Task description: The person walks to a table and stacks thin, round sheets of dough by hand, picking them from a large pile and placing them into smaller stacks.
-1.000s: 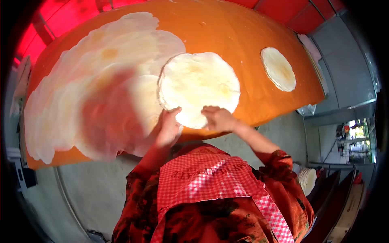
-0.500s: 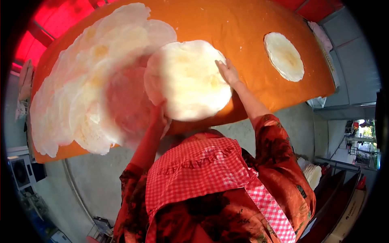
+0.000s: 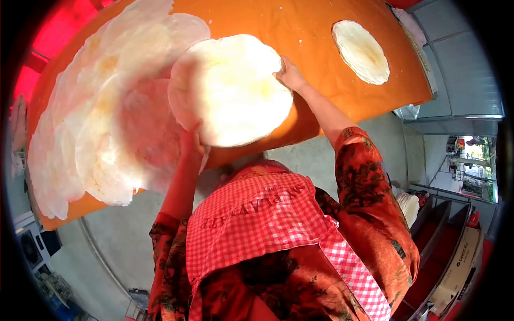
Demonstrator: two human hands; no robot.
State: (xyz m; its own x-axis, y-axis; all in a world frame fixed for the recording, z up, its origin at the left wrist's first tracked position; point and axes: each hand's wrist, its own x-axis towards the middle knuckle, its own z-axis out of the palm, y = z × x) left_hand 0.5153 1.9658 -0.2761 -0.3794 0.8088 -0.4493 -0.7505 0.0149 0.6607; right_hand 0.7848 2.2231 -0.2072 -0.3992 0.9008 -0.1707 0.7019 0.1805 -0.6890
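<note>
A pale, round sheet of thin dough (image 3: 235,91), perhaps several in a stack, is between my hands above the orange cloth. My right hand (image 3: 292,75) is closed on its right edge, thumb and fingertips at the rim. At the lower left edge my left hand (image 3: 190,140) grips it, with its fingers partly hidden. To the left, many thin, translucent round sheets (image 3: 101,107) lie overlapped in a broad spread. Those closest to my left hand lie in red-tinted shade. A small pile of round dough sheets (image 3: 361,52) sits apart at the right.
The orange-covered table (image 3: 316,115) has its near edge just in front of my body. A checked apron (image 3: 251,230) covers my front. Dark shelving with a cardboard box (image 3: 456,270) stands at lower right; a white appliance (image 3: 31,243) is at lower left.
The view has shifted, so the table and sheets sit higher and further left in the picture. Both hands keep their hold on the round sheet, which stays at about the same place over the table.
</note>
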